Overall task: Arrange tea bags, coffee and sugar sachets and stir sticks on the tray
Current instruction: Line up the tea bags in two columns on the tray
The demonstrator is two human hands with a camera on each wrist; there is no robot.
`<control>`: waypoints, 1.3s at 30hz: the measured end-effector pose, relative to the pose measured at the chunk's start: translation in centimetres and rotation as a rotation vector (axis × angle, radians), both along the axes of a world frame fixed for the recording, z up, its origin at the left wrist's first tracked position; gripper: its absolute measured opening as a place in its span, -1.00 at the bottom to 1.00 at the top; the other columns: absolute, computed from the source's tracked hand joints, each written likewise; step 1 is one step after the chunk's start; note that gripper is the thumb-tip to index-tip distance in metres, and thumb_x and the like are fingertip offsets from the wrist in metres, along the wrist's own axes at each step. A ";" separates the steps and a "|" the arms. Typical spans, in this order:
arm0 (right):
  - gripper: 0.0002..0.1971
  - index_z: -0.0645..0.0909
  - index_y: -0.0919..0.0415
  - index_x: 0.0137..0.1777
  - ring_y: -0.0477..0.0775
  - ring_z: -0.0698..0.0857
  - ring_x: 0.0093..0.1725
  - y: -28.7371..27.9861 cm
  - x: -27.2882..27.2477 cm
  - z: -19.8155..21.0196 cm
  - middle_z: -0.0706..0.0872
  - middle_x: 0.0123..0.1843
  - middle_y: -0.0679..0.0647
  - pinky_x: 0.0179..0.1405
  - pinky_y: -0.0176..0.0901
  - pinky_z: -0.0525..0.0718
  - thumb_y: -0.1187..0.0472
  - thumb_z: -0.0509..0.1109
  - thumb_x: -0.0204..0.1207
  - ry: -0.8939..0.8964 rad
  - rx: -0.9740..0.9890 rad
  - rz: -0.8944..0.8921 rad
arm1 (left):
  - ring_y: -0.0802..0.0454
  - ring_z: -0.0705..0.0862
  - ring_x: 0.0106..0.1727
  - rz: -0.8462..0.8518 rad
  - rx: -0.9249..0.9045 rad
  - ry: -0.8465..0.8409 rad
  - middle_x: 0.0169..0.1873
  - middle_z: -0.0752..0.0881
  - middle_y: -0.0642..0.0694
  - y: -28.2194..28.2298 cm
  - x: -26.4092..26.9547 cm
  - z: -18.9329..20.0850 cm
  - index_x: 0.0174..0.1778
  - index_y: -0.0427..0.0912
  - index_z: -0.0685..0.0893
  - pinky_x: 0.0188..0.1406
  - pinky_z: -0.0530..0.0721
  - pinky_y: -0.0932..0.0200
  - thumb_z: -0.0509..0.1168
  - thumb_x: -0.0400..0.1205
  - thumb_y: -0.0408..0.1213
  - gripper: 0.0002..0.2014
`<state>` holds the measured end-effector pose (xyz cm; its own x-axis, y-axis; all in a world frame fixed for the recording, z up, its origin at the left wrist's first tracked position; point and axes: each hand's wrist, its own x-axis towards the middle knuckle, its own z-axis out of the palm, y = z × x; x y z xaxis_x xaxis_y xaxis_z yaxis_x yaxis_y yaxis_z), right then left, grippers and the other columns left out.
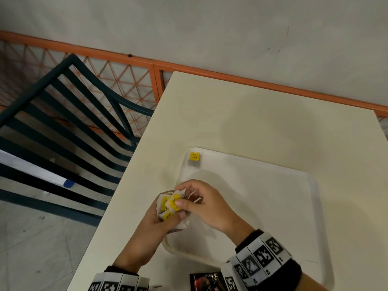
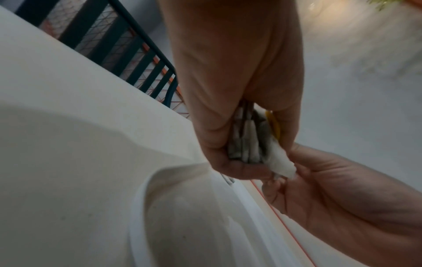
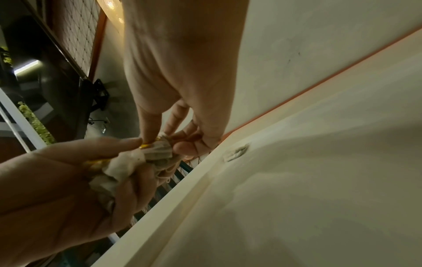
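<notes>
The left hand (image 1: 155,222) is gripping a bunch of tea bags (image 1: 168,206), fingers curled round the white pouches with their yellow tags facing up, just above the near left corner of the tray (image 1: 312,206). The right hand (image 1: 206,206) is reaching into that bunch and pinching one yellow tag (image 1: 173,201) between thumb and fingertips, with loose white strings looping by its knuckles. In the left wrist view the pouches are standing packed side by side inside the curled fingers (image 2: 219,159), and one pouch (image 2: 282,163) is sticking out toward the right hand's fingers. In the right wrist view the crumpled pouches are bunching between both hands over the tray's rim. One single tea bag (image 1: 194,158) is lying flat in the far left corner of the white tray, its yellow tag on top, well apart from the hands. The tray is sitting on the cream tabletop (image 1: 252,114). A dark sachet (image 1: 206,281) is lying on the tabletop at the near edge, just outside the tray and partly cut off by the frame. A dark slatted chair (image 1: 69,114) is standing to the left of the tabletop.
</notes>
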<state>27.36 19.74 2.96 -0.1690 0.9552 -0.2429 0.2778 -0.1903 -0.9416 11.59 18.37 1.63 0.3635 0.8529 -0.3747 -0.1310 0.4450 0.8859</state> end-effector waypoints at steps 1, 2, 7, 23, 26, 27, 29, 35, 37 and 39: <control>-0.76 0.62 -0.17 -0.04 -0.13 0.61 -0.23 0.0 0.0 0.0 0.58 -0.22 -0.14 -0.19 -0.40 0.57 0.21 0.50 0.42 0.020 -0.007 -0.013 | 0.00 0.76 0.06 -0.005 -0.013 -0.020 0.04 0.77 -0.08 0.0 -0.1 0.0 0.24 -0.03 0.57 -0.15 0.71 0.18 0.48 0.28 -0.14 -0.43; -0.74 0.60 -0.17 -0.04 -0.11 0.61 -0.25 0.1 0.0 0.0 0.59 -0.23 -0.13 -0.23 -0.40 0.58 0.23 0.50 0.42 0.046 -0.014 -0.035 | 0.01 0.76 0.07 0.003 -0.030 -0.047 0.04 0.77 -0.07 0.1 -0.2 0.0 0.24 -0.03 0.57 -0.16 0.71 0.18 0.47 0.26 -0.15 -0.42; -0.70 0.56 -0.08 0.01 -0.06 0.55 -0.35 0.2 0.2 -0.2 0.53 -0.19 -0.06 -0.35 -0.44 0.57 0.28 0.51 0.40 0.178 -0.078 -0.180 | 0.03 0.78 -0.07 0.080 -0.093 -0.183 -0.07 0.80 -0.09 0.4 -0.3 -0.5 0.16 -0.08 0.59 -0.26 0.74 0.16 0.44 0.15 -0.25 -0.41; -0.74 0.61 0.21 0.21 -0.28 0.62 -0.27 -0.3 1.2 -0.7 0.73 -0.04 0.06 -0.27 -0.49 0.51 0.34 0.37 0.53 0.220 -0.191 0.045 | -0.10 0.78 -0.04 0.190 -0.037 -0.140 -0.03 0.79 -0.20 1.3 -0.7 -1.2 0.10 -0.06 0.69 -0.21 0.76 0.15 0.63 0.12 0.08 -0.35; -0.83 0.69 0.11 0.05 -0.14 0.55 -0.35 -0.2 1.5 -0.7 0.71 -0.19 0.03 -0.33 -0.38 0.53 0.34 0.39 0.52 0.242 -0.164 0.001 | -0.05 0.80 -0.12 0.245 -0.043 -0.126 -0.13 0.81 -0.15 1.4 -0.8 -1.4 0.12 -0.14 0.65 -0.28 0.75 0.19 0.64 0.07 0.07 -0.28; -0.83 0.70 0.09 0.01 -0.14 0.57 -0.36 -0.1 1.6 -0.8 0.71 -0.22 0.01 -0.31 -0.38 0.57 0.35 0.39 0.51 0.256 -0.169 -0.054 | 0.03 0.79 -0.22 0.275 -0.052 -0.122 -0.22 0.82 -0.09 1.4 -0.9 -1.5 0.08 -0.17 0.65 -0.35 0.73 0.24 0.60 0.21 -0.04 -0.44; -0.81 0.69 0.12 0.02 -0.18 0.61 -0.33 0.2 2.0 -1.1 0.72 -0.19 -0.03 -0.26 -0.41 0.62 0.38 0.33 0.54 0.250 -0.179 -0.170 | 0.15 0.75 -0.37 0.306 -0.072 -0.119 -0.38 0.79 0.02 1.4 -1.0 -1.4 0.00 -0.18 0.62 -0.46 0.68 0.32 0.37 0.44 -0.28 -0.77; -0.90 0.64 0.12 -0.10 0.08 0.65 -0.18 2.5 3.8 -3.0 0.70 -0.18 0.06 0.02 0.05 0.65 0.34 0.38 0.50 -0.010 -0.185 -0.454 | 0.13 0.78 -0.30 0.296 -0.058 -0.073 -0.31 0.81 0.01 1.2 -1.8 -1.3 0.00 -0.12 0.65 -0.41 0.71 0.31 0.63 -0.01 0.08 -0.30; -0.79 0.54 0.02 -0.26 0.08 0.66 -0.21 3.6 4.2 -3.7 0.69 -0.27 0.03 -0.07 0.01 0.64 0.30 0.51 0.38 -0.075 -0.166 -0.597 | 0.10 0.80 -0.25 0.297 -0.048 -0.054 -0.25 0.82 -0.02 1.1 -1.9 -1.3 0.03 -0.11 0.66 -0.38 0.72 0.29 0.65 -0.19 0.19 -0.13; -0.76 0.51 0.06 -0.30 0.09 0.66 -0.30 4.6 4.4 -4.1 0.69 -0.28 0.10 -0.12 0.02 0.69 0.31 0.55 0.34 -0.089 -0.155 -0.673 | 0.09 0.80 -0.22 0.289 -0.053 -0.060 -0.22 0.83 -0.03 1.1 -2.0 -1.4 0.05 -0.10 0.67 -0.36 0.73 0.28 0.65 -0.23 0.21 -0.08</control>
